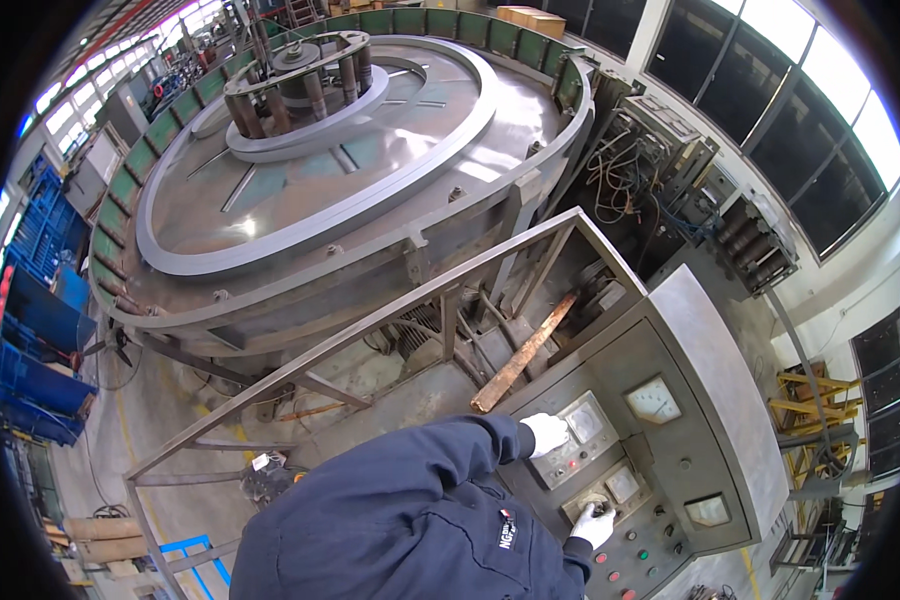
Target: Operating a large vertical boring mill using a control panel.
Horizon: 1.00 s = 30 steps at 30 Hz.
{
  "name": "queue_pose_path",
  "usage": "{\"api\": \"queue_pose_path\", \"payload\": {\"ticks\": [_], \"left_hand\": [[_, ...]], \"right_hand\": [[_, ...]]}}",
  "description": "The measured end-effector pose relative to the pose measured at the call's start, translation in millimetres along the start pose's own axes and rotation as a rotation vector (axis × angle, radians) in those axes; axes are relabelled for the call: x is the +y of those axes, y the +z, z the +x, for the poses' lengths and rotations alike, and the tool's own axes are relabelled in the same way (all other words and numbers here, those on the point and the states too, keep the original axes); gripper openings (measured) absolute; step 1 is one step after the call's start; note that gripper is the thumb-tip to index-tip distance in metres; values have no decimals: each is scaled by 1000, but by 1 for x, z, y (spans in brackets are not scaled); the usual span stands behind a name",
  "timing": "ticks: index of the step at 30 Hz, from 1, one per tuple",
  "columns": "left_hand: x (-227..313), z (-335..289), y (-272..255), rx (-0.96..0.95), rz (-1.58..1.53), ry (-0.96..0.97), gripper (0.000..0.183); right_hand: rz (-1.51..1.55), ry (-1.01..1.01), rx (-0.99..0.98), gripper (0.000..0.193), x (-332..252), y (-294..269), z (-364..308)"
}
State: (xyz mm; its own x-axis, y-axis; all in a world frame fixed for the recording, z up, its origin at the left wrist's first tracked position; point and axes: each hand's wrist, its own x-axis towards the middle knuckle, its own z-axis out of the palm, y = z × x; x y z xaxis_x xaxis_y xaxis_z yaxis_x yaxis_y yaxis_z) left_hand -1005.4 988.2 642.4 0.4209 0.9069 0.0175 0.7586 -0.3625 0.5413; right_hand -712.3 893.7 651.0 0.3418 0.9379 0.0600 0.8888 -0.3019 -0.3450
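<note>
My left hand (546, 436), in a white glove, rests on the upper instrument plate of a grey control console (685, 395). Its fingers curl down just left of a square meter (583, 421), and what lies under them is hidden. Below it, my right hand (593, 526), also gloved in white, is at a round dial knob (587, 502) on the lower plate. Its fingertips appear closed on that knob. A second small meter (623, 486) sits beside the knob. Red and green push buttons (643, 555) line the panel close to my right hand.
Beyond a metal railing (370, 345) stands a huge round machine table (370, 190) carrying a ring and a pillared centrepiece (300, 85). A worn wooden beam (525, 355) leans by the console. Tangled cables (620, 165) hang at right; blue bins (40, 340) stand at far left.
</note>
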Motion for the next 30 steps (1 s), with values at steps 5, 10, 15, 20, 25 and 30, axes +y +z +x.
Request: {"api": "queue_pose_path", "payload": {"ticks": [5, 10, 15, 20, 25, 30], "left_hand": [[-3, 2, 3, -13, -86, -48, 31], [4, -1, -9, -24, -138, -97, 27], [9, -4, -20, -36, -139, -118, 29], [9, -4, -26, -73, -101, -47, 31], [11, -5, -29, -75, -148, -106, 30], [6, -5, -20, -42, -67, -12, 28]], "right_hand": [[30, 13, -3, 34, -13, -9, -3], [60, 17, -22, 38, -18, -16, -3], [100, 20, -40, 40, -19, -15, -3], [69, 18, -19, 35, -13, -10, -3], [38, 16, -29, 35, -21, -15, -4], [46, 10, -13, 36, -18, -14, -3]]}}
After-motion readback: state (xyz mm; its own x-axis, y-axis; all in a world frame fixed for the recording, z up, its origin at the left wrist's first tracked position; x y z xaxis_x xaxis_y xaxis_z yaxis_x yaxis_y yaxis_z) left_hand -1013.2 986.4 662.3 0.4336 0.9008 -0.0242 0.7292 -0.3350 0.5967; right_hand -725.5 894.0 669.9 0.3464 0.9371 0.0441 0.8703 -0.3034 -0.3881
